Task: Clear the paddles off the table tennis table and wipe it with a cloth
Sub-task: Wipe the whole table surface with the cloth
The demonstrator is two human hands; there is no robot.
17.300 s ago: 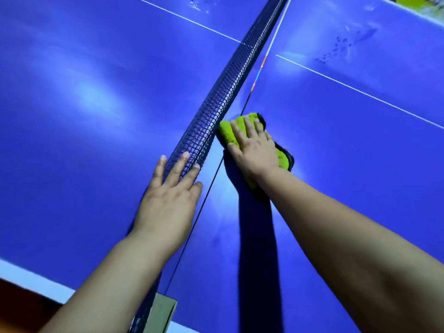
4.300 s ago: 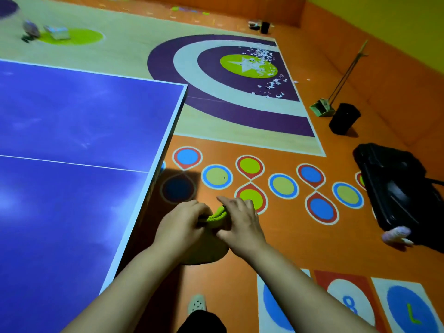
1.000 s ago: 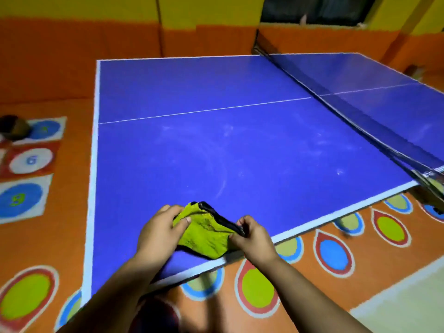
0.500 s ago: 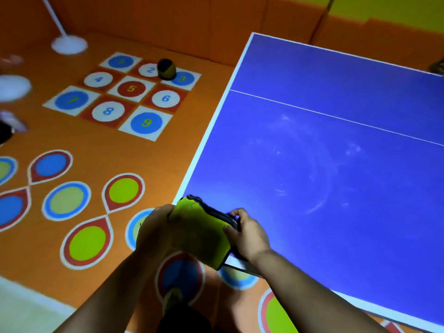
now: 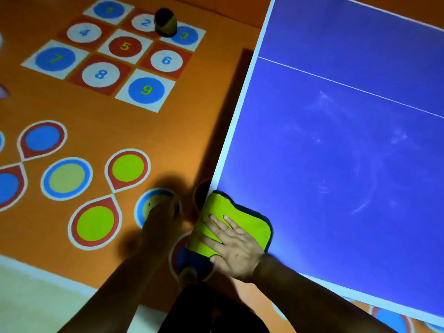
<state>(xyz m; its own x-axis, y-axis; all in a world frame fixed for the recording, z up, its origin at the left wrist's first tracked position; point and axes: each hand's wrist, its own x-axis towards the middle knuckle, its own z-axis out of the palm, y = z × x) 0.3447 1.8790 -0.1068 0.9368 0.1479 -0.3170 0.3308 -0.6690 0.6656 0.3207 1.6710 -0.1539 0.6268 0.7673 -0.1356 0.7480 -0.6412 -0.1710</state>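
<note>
Cloth [image 5: 252,225] lies under flat right hand [image 5: 236,252] on smeared table [image 5: 336,164] corner above orange floor [image 5: 192,121].

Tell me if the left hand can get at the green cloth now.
Likely yes: the left hand is just off the table corner, beside the cloth, nothing between them. The right hand lies flat on the cloth, its far edge bare.

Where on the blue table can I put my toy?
Most of the table is bare: the wide stretch between the cloth and the white line, and the strip beyond it. Only the near corner is crowded: cloth under the right hand.
</note>
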